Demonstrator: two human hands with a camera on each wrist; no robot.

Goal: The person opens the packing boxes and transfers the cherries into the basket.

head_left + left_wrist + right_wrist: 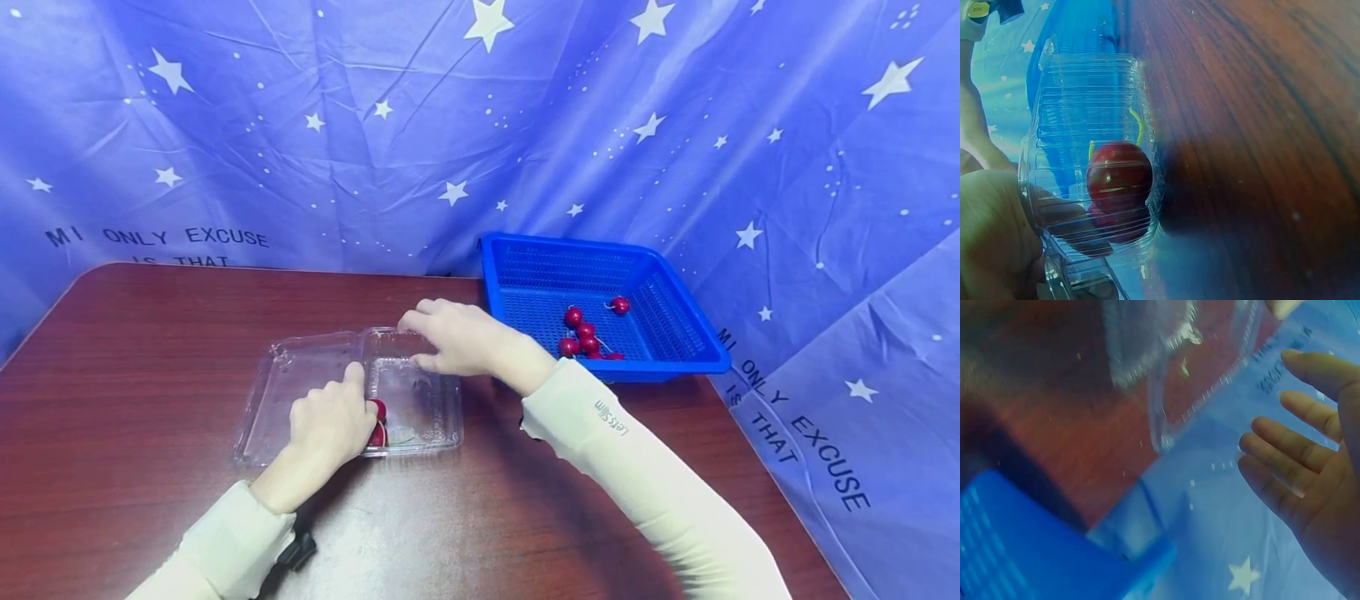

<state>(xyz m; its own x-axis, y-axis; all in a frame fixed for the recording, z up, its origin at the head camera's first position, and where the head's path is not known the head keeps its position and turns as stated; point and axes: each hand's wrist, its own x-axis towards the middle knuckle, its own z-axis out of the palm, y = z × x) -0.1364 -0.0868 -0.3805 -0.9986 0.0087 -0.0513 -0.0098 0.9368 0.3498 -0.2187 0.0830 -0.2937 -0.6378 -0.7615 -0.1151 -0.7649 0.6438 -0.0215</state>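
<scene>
A clear plastic clamshell box lies with its lid folded out to the left. Two cherries with stems sit in its near left corner. My left hand lies over the hinge side, one digit reaching inside to the lower cherry in the left wrist view. Its other fingers are largely hidden in the head view, so I cannot tell whether they grip the box or the fruit. My right hand hovers over the box's far right part, fingers spread and relaxed, holding nothing.
A blue perforated basket stands at the back right of the brown table, with several cherries in it. My right forearm crosses in front of the basket. A blue star-printed cloth hangs behind the table and along its right side.
</scene>
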